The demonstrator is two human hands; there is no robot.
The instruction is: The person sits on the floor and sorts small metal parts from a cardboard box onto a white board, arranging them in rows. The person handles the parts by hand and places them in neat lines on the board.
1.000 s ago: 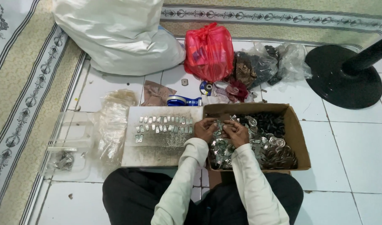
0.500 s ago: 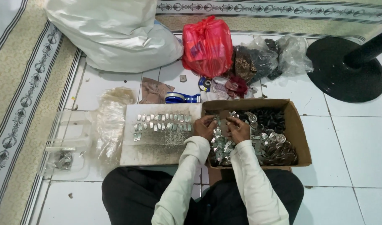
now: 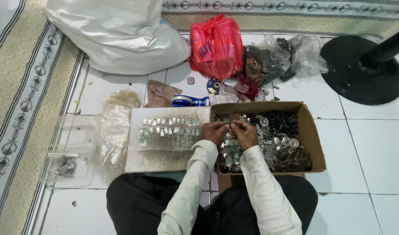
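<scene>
I sit on a tiled floor with both hands over a brown cardboard box (image 3: 313,138) full of small metal and dark parts. My left hand (image 3: 214,131) and my right hand (image 3: 245,132) meet at the fingertips and pinch a small shiny metal piece (image 3: 230,126) between them above the box's left side. To the left lies a flat grey board (image 3: 164,150) with several small metal pieces (image 3: 170,127) laid in rows along its far edge.
A blue tape dispenser (image 3: 188,101) lies behind the board. Clear plastic bags (image 3: 114,126) and a clear tray (image 3: 69,152) are at the left. A red plastic bag (image 3: 215,45), a big white sack (image 3: 117,35) and a black round stand base (image 3: 360,74) stand beyond.
Both hands stay together over the box and shift only slightly. The view has tilted a little.
</scene>
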